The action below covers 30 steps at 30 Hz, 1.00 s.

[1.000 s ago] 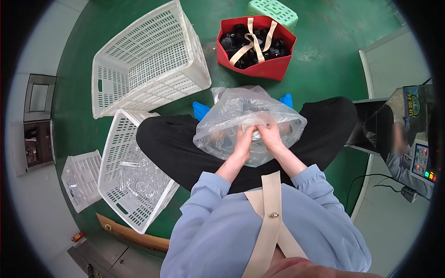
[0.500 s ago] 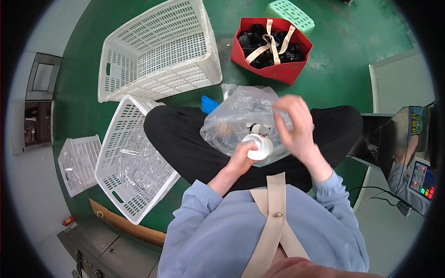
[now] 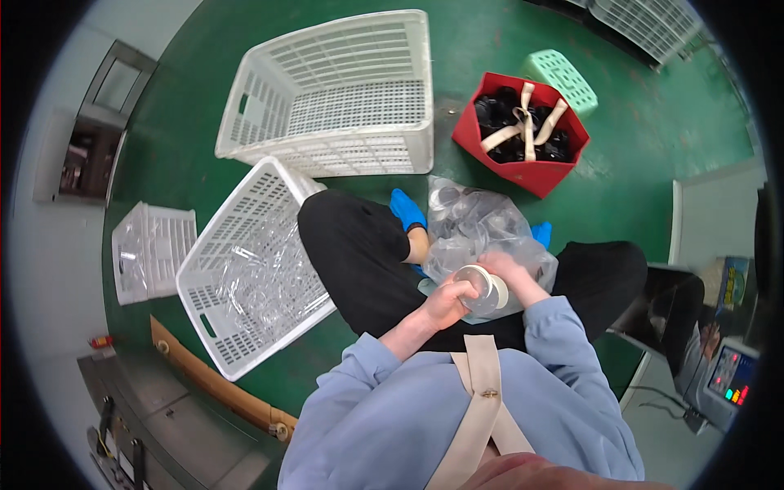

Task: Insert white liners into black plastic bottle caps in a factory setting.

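Note:
My left hand (image 3: 445,305) is closed around a round, clear plastic jar (image 3: 475,280) with a white rim, its circular end facing up. A second white ring-like piece (image 3: 499,292) shows right beside it; whether it belongs to the same jar I cannot tell. My right hand (image 3: 510,271) is low over the clear plastic bag (image 3: 461,214), just right of the jar, and its fingertips are hidden. The bag lies between my crossed legs, with several pale round pieces showing through it.
Ahead stands a large white crate (image 3: 351,151). A smaller white crate (image 3: 214,343) at left holds clear plastic pieces. Ahead right, a red bag (image 3: 523,173) holds black items, beside a green plastic stool (image 3: 563,77). A machine with a lit display (image 3: 732,377) is at far right.
My right hand has come down from its raised, spread pose to the bag. The jar in my left hand now shows a clear round end. The view has shifted, and the bag lies flatter.

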Available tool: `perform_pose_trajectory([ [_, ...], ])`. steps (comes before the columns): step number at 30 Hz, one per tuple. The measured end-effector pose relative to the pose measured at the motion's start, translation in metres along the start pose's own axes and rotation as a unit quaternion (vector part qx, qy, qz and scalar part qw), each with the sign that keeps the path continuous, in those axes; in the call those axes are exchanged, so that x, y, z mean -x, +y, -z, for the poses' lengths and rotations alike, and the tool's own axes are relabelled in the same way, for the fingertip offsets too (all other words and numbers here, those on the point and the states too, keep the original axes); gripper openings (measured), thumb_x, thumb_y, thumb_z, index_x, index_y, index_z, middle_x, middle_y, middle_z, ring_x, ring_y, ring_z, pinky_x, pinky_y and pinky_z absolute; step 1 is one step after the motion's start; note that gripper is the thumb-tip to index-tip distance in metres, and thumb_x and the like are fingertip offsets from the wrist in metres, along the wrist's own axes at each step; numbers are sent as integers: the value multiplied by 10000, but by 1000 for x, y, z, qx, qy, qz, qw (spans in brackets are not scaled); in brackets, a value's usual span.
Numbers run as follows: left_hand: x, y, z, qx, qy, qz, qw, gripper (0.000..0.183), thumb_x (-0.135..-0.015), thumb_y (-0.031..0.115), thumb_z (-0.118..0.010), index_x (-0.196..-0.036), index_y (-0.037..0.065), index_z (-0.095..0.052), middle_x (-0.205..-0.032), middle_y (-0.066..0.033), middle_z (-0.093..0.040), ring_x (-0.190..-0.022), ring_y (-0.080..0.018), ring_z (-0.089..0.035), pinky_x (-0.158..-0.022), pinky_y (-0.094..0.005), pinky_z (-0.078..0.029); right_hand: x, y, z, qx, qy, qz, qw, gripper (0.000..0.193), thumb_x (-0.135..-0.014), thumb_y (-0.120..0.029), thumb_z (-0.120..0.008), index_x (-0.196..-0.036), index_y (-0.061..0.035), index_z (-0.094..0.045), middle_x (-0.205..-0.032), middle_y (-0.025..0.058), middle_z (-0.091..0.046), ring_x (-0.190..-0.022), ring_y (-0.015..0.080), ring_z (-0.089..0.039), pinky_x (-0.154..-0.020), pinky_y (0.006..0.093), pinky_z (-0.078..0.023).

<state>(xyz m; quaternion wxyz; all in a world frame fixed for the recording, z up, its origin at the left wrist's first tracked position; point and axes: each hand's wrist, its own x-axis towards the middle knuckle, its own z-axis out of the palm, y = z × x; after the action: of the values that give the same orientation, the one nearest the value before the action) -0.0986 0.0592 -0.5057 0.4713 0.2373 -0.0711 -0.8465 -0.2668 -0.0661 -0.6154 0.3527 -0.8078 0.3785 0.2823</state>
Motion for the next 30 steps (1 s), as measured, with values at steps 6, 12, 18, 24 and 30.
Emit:
perform_pose_trajectory([
  [6, 1, 6, 10, 25, 21, 6, 999, 543, -800, 79, -562, -1342, 53, -571, -1185, -75, -652, -1095, -220, -661, -956, -428, -553, 17, -103, 172, 22, 474, 149, 867, 505, -800, -210, -760, -1235, -27, -581, -1294, 168, -607, -1234, 342, -561, -1013, 448, -462],
  [12, 3, -5, 28, 16, 53, -39, 998, 542, -816, 80, -563, -1357, 74, -585, -1217, -61, -655, -1133, -210, -660, -960, -411, -558, -62, -141, 234, 204, 506, 196, 815, 698, -850, -330, -749, -1417, -13, -495, -1430, 167, -524, -1402, 347, -419, -1188, 507, -297],
  [18, 14, -9, 36, -73, 147, -94, 982, 473, -803, 98, -571, -1271, 89, -639, -1088, -16, -654, -986, -123, -630, -843, -290, -530, -136, -127, 263, 237, 459, 226, 826, 329, -862, -389, -724, -856, -84, -600, -764, 130, -692, -811, 321, -692, -890, 468, -500],
  [24, -2, -7, 52, -144, 105, -163, 970, 436, -795, 74, -577, -1221, 59, -668, -986, 24, -646, -902, -66, -569, -795, -215, -456, -137, -182, 336, 195, 528, 219, 797, 381, -913, -424, -673, -762, -79, -614, -671, 181, -648, -681, 399, -667, -630, 519, -521],
  [30, -16, -19, 68, -131, 105, -167, 971, 436, -818, 59, -586, -1250, 59, -649, -1043, 13, -641, -943, -73, -561, -813, -227, -449, -120, -234, 424, -26, 564, 129, 815, 498, -899, -532, -658, -804, -49, -729, -762, 194, -708, -739, 399, -688, -687, 488, -533],
])
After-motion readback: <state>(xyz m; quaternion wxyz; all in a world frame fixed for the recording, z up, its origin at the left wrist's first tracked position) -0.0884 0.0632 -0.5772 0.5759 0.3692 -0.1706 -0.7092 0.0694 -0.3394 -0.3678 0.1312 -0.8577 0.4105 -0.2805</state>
